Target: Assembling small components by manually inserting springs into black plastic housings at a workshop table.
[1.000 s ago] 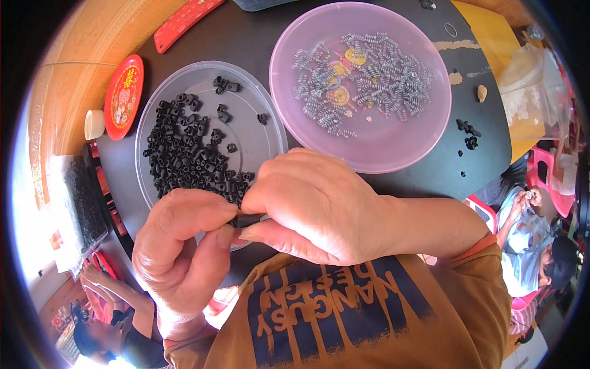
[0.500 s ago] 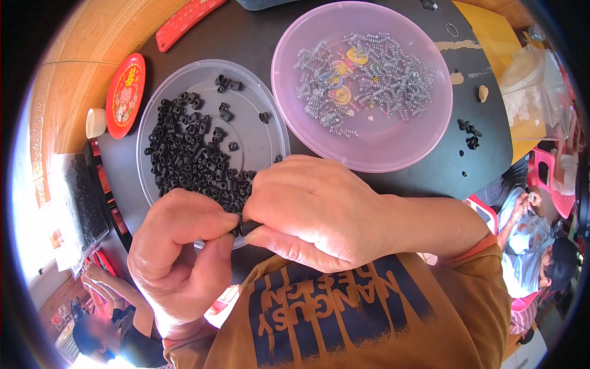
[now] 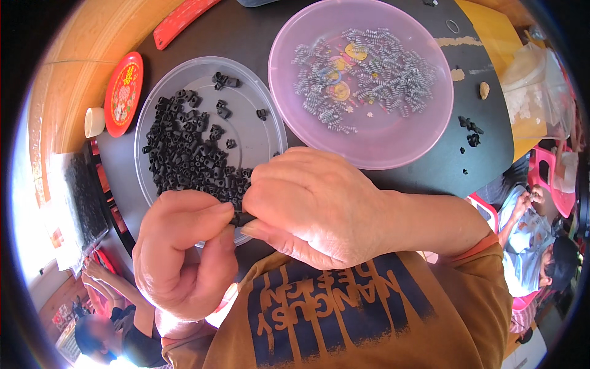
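Between my two hands is a small black plastic cord lock (image 3: 244,218), mostly covered by fingers. My left hand (image 3: 184,255) is closed, thumb and forefinger pinching at the piece's left end. From the other side my right hand (image 3: 313,212) grips it between thumb and curled fingers. Both hands hover over the near edge of a clear round plastic tray (image 3: 261,141). Heaped in its left part are many black cord lock pieces (image 3: 178,141), with a few lying apart. Right of it, a pink translucent basin (image 3: 437,132) holds many small metal springs (image 3: 402,86).
A red round plate (image 3: 124,92) and white cup (image 3: 94,122) sit at the left. On the dark table (image 3: 485,144) at the right lie several loose black pieces (image 3: 472,132) and a tan lump (image 3: 484,90). Other people sit at both sides, one with hands (image 3: 528,198) together.
My left fingertips have shifted slightly upward against the black piece, and less of it shows now. The right hand keeps its grip. The whole view has moved a little.
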`<state>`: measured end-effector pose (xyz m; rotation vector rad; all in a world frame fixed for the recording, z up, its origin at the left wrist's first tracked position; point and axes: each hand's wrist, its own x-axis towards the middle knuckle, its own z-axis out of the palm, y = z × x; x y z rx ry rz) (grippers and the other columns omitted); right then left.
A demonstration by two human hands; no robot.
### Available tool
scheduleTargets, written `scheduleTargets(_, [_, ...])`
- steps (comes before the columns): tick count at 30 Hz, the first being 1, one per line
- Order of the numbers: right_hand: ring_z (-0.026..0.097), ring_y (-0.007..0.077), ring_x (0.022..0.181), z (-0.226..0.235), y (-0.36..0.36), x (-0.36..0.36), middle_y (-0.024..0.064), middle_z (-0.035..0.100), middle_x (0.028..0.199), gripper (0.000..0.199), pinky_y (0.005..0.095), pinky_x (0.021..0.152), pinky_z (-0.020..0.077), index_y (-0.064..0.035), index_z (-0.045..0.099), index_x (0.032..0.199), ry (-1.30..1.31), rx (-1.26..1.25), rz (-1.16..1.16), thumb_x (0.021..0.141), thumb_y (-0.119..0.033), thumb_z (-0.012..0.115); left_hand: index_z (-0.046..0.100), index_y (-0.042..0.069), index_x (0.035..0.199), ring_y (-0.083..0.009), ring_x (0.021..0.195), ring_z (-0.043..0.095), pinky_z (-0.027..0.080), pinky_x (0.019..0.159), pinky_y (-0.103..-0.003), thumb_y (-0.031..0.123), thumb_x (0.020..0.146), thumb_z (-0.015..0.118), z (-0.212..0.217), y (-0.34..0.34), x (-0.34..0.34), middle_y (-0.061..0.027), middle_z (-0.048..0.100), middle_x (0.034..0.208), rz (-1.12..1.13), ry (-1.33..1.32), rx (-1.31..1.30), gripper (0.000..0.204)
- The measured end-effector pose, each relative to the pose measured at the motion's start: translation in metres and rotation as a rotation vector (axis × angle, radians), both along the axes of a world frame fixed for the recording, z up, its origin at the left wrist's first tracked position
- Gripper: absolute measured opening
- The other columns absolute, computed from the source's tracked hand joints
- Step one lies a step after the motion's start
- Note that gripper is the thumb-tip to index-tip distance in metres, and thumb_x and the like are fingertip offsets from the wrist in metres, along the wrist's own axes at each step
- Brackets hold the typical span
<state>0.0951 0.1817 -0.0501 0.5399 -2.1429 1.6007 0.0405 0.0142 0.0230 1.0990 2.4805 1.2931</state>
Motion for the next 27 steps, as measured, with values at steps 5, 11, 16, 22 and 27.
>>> scheduleTargets(5, [0.049, 0.0322, 0.061, 0.0025, 0.0019, -0.0009, 0.0105, 0.049, 0.07, 0.02, 0.0391, 0.054, 0.0393, -0.0026, 0.053, 0.083, -0.001, -0.035, 0.032, 0.078, -0.012, 0.07, 0.061, -0.004, 0.088, -0.0148, 0.063, 0.057, 0.043, 0.054, -0.022, -0.013, 0.071, 0.06, 0.0031, -0.0007, 0.0042, -0.0172, 0.062, 0.084, 0.047, -0.087, 0.066, 0.019])
scheduleTargets(11, [0.056, 0.0358, 0.067, 0.0076, 0.0025, 0.0005, 0.0141, 0.055, 0.069, 0.022, 0.0442, 0.059, 0.0426, -0.002, 0.049, 0.072, -0.078, -0.005, 0.052, 0.081, -0.014, 0.065, 0.061, -0.006, 0.089, -0.0135, 0.063, 0.055, 0.042, 0.055, -0.022, -0.009, 0.075, 0.059, -0.0003, -0.003, 0.0038, -0.0165, 0.061, 0.084, 0.051, -0.108, 0.095, 0.014])
scheduleTargets(16, [0.056, 0.0357, 0.065, 0.0079, 0.001, 0.0012, 0.0139, 0.055, 0.067, 0.021, 0.0441, 0.058, 0.0425, -0.002, 0.05, 0.072, -0.068, -0.014, 0.061, 0.081, -0.014, 0.065, 0.062, -0.005, 0.088, -0.0123, 0.063, 0.054, 0.041, 0.055, -0.02, -0.008, 0.075, 0.06, 0.0005, -0.0082, 0.0038, -0.0143, 0.06, 0.087, 0.057, -0.17, 0.052, 0.013])
scheduleTargets(22, [0.051, 0.0317, 0.061, 0.0, -0.0022, 0.0004, 0.0099, 0.049, 0.069, 0.022, 0.0388, 0.053, 0.0402, -0.0033, 0.054, 0.084, 0.034, -0.057, 0.035, 0.076, -0.014, 0.071, 0.061, -0.004, 0.088, -0.0088, 0.06, 0.051, 0.039, 0.054, -0.019, -0.005, 0.077, 0.062, 0.0025, -0.0061, 0.0068, -0.0124, 0.059, 0.086, 0.118, -0.35, 0.146, 0.011])
scheduleTargets(27, [0.051, 0.0316, 0.061, 0.0017, -0.0012, 0.0012, 0.01, 0.049, 0.069, 0.023, 0.0386, 0.053, 0.0402, -0.0032, 0.054, 0.084, 0.034, -0.043, 0.038, 0.075, -0.015, 0.072, 0.06, -0.004, 0.088, -0.0086, 0.06, 0.051, 0.039, 0.053, -0.019, -0.003, 0.079, 0.063, 0.003, -0.0051, 0.0069, -0.0129, 0.059, 0.087, 0.1, -0.352, 0.164, 0.009])
